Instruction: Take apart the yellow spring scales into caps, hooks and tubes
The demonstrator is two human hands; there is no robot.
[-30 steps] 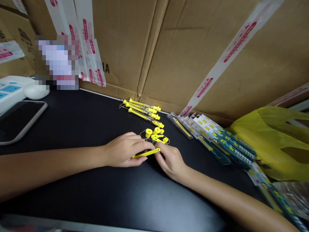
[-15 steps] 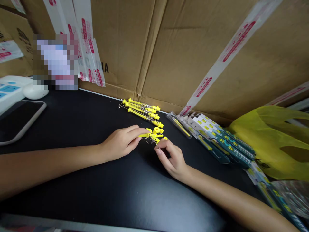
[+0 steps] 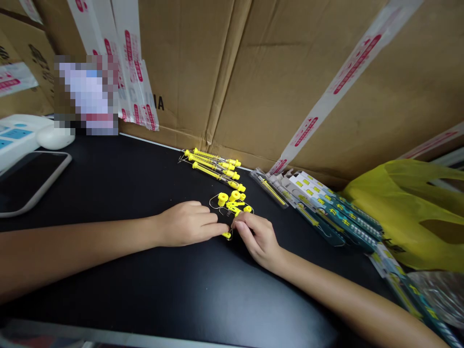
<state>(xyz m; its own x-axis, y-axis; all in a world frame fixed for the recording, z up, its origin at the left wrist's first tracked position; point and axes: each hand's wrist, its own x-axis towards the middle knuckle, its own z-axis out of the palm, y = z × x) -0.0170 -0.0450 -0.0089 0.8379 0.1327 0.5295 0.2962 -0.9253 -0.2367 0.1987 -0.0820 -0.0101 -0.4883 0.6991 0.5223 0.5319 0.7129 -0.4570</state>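
Observation:
My left hand (image 3: 190,224) is closed, its fingertips on a small yellow plastic piece (image 3: 226,235) just above the black tabletop. Facing it, my right hand (image 3: 259,237) pinches a thin metal wire (image 3: 232,230) close to that piece; the fingers hide most of the wire. Just beyond both hands lies a loose group of yellow plastic parts (image 3: 235,195) with curved metal wires (image 3: 213,202) among them. Farther back, several slim yellow tools with metal hooks (image 3: 213,170) rest side by side near the cardboard.
Brown cardboard boxes (image 3: 188,63) wall off the back. On the right are packaged yellow tools (image 3: 326,208) and a yellow plastic bag (image 3: 398,208). A phone (image 3: 31,179) and a white power strip (image 3: 21,133) lie at the left.
My left hand has come down toward me with the yellow piece, away from the loose parts, uncovering a yellow cap and a curved wire. My right hand stays almost in place.

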